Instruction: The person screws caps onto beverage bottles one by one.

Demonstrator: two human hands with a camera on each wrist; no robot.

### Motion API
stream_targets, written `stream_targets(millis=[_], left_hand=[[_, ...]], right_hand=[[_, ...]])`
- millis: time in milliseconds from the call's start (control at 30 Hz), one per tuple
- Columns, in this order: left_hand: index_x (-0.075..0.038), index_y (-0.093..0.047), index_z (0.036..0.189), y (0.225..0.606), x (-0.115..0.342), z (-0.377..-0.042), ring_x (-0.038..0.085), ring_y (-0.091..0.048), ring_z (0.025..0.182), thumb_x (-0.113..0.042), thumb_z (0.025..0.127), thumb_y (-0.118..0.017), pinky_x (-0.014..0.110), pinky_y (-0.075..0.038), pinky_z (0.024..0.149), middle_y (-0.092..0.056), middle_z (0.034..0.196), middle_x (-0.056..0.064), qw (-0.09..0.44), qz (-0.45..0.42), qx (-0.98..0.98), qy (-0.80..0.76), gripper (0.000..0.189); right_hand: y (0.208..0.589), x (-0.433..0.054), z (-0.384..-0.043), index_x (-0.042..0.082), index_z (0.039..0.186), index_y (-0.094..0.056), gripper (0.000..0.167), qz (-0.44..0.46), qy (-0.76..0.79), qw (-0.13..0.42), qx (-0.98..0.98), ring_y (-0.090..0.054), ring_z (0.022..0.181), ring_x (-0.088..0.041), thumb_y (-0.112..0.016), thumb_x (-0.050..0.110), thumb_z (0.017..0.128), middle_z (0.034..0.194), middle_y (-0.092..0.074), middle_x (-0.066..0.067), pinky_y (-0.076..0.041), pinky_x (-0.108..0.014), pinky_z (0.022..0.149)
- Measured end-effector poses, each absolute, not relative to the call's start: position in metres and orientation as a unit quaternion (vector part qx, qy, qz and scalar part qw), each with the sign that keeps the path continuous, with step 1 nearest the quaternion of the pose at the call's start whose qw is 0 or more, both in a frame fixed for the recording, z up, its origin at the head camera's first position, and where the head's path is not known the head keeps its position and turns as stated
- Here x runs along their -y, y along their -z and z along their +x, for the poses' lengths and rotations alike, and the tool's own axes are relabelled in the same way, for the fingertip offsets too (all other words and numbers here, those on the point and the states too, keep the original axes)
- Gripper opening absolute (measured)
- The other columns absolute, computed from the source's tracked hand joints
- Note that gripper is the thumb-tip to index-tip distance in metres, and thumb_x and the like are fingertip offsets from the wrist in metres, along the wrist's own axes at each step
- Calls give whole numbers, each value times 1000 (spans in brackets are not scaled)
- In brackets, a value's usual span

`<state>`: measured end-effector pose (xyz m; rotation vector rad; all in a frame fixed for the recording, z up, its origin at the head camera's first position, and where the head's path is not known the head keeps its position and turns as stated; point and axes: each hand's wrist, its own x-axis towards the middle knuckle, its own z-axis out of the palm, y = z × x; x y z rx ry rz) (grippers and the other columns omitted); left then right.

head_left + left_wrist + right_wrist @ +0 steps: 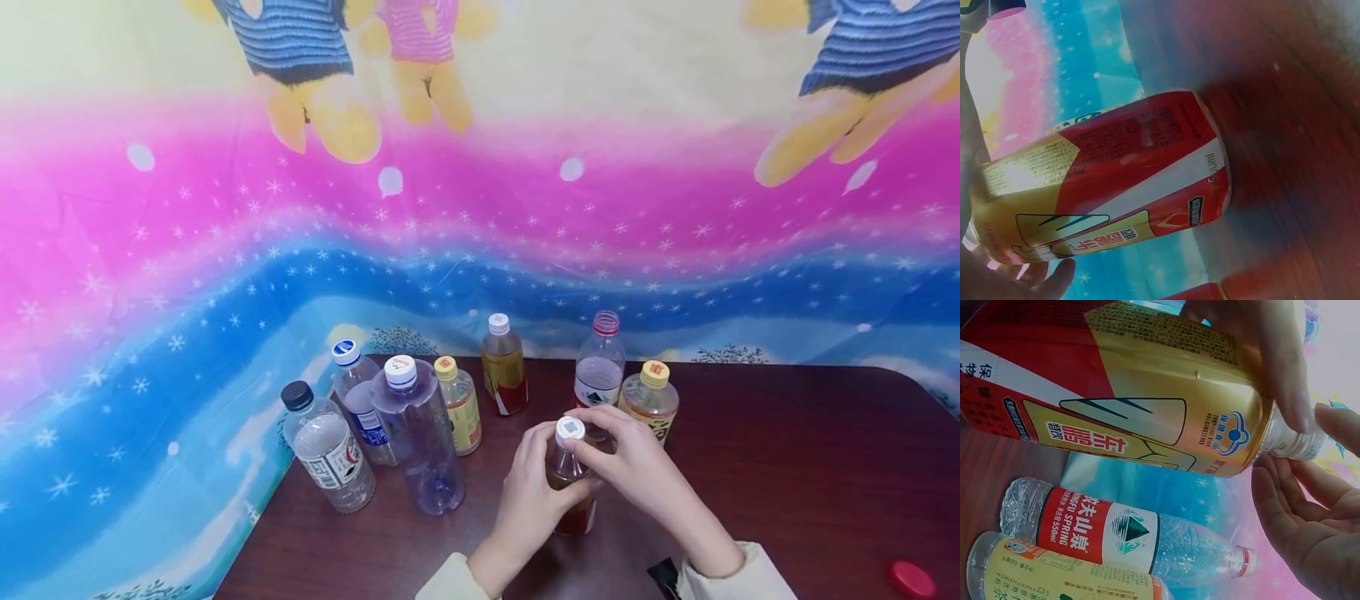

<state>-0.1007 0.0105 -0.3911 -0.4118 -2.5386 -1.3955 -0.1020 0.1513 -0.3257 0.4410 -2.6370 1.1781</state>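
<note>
A gold and red drink bottle [576,518] with a white cap [570,428] stands upright on the table in front of me. My left hand [527,492] grips its upper body from the left side. With thumb and fingers, my right hand [637,457] pinches the white cap from the right. The right wrist view shows the gold label [1160,381] close up and the right fingers around the clear neck and cap [1316,445]. From the left wrist view, the bottle's lower red part [1147,150] meets the dark table.
Behind the right hand stand an uncapped water bottle [598,375] and a yellow-capped tea bottle [651,398]. Another gold-red bottle [506,371] is farther back. Several bottles cluster left, including a large purplish one [420,433]. A red cap [912,578] lies near the right front edge.
</note>
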Motion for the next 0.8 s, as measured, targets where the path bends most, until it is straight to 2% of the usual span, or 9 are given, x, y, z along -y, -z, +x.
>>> stream_targets(millis=[133, 300, 500, 600, 800], left_hand=[[-16, -43, 136, 392, -9, -96, 17, -55, 118, -42, 73, -80, 41, -52, 91, -50, 134, 1, 116, -142, 879, 440, 78], [-12, -37, 138, 397, -9, -95, 20, -57, 115, -41, 71, -82, 40, -53, 88, -49, 132, 4, 122, -111, 880, 445, 86], [-10, -44, 130, 402, -8, -96, 17, -58, 107, -42, 70, -82, 32, -51, 85, -55, 122, 4, 102, -90, 876, 462, 78], [-10, -46, 129, 402, -8, -96, 18, -59, 107, -41, 71, -82, 32, -51, 87, -57, 121, 4, 103, -91, 876, 463, 75], [-10, -47, 129, 400, -9, -93, 20, -59, 109, -40, 71, -82, 35, -51, 87, -58, 121, 5, 100, -89, 877, 462, 75]], right_hand=[[325, -151, -102, 9, 113, -68, 30, 146, -404, 102, 897, -64, 91, -14, -71, 17, 85, 104, -68, -3, -54, -28, 76], [325, -152, -102, 7, 115, -67, 31, 141, -412, 95, 895, -65, 92, -17, -70, 16, 85, 105, -68, -5, -56, -34, 77], [325, -152, -100, 8, 119, -66, 34, 117, -408, 94, 901, -66, 93, -17, -69, 19, 87, 108, -67, -7, -56, -31, 76], [326, -153, -99, 8, 118, -66, 34, 115, -408, 97, 900, -66, 92, -17, -70, 18, 86, 108, -67, -7, -55, -29, 75], [328, -157, -97, 6, 116, -67, 34, 124, -406, 116, 898, -66, 95, -20, -71, 19, 85, 110, -68, -8, -55, -33, 77]])
